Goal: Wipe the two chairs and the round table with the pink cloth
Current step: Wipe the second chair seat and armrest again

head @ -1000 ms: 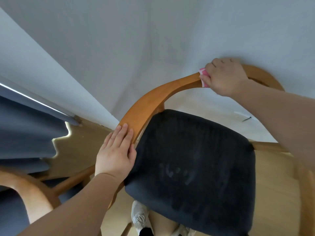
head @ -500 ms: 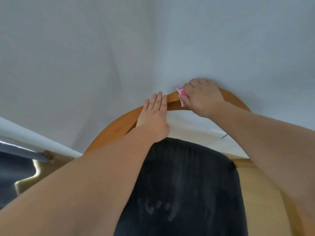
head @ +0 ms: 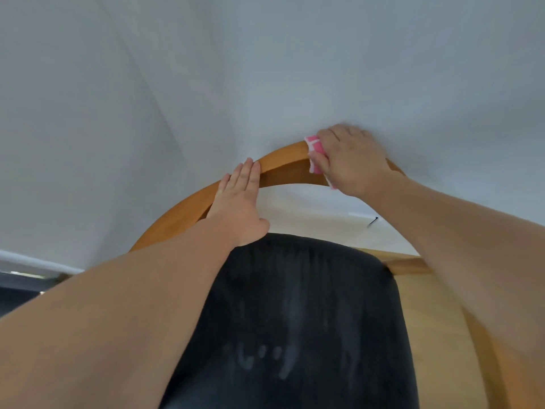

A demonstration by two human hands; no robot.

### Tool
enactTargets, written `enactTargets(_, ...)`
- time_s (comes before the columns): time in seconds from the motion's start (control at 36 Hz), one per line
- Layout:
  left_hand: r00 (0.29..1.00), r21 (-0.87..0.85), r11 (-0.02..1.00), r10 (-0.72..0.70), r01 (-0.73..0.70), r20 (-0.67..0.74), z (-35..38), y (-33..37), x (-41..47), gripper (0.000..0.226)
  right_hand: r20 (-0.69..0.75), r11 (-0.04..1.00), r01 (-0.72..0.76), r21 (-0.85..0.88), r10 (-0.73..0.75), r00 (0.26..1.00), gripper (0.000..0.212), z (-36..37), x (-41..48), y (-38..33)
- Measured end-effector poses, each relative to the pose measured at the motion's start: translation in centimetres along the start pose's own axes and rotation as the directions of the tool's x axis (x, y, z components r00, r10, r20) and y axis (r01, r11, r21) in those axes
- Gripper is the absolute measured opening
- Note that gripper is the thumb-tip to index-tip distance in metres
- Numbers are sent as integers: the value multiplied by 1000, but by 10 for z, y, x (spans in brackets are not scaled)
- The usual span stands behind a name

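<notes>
One pink cloth (head: 314,152) was all that was in use, and it sat at the top of the curved wooden back rail of the chair (head: 283,168). It was bunched under the right hand (head: 351,160), which had its fingers curled over it and pressed it onto the wood. Only the cloth's left edge poked out, pink with pale lines. That hand looked a bit blurry.

The left hand (head: 239,205) lay flat on the same rail, lower on the left side, fingers straight and close together, holding nothing. A short stretch of bare wood separated it from the cloth.

Below both arms was the dark fabric seat (head: 295,320) with some pale smudges on it. Behind the chair was a plain white wall (head: 265,69), and light wooden floor (head: 436,305) showed to the right.
</notes>
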State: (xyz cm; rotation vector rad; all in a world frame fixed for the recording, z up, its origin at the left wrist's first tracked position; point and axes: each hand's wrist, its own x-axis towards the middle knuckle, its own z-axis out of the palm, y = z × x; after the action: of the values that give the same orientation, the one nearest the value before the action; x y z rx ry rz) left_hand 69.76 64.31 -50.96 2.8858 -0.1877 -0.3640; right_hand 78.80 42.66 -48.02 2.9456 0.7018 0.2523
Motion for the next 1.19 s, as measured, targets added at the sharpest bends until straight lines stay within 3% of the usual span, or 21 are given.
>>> enactTargets(0.22,1000,44,999,7,-6,-12,4,1,2,105,-1,975,-180,128,181,983,69,7,-33,29)
enactTargets(0.44,999,99,994,-47,46,12,2,3,1,106,39,965,-238,110,235,971,59,21,-69,54)
enactTargets(0.53,996,186,979,-67,78,-63,0,21,1,95,45,961,-250,114,247,968,59,23,-77,58)
enactTargets(0.61,978,251,966,105,-58,-180,-4,56,8,88,32,960,-257,113,255,966,59,26,-77,59)
enactTargets(0.72,944,320,912,306,-256,-119,-9,110,36,89,34,960,-254,121,252,967,58,27,-78,59)
enactTargets(0.92,963,339,914,259,-221,-72,0,131,50,97,113,939,-295,179,278,954,59,36,-113,78)
enactTargets(1.19,977,384,904,212,-189,-18,-1,137,48,106,313,922,-384,48,351,883,52,33,-156,90)
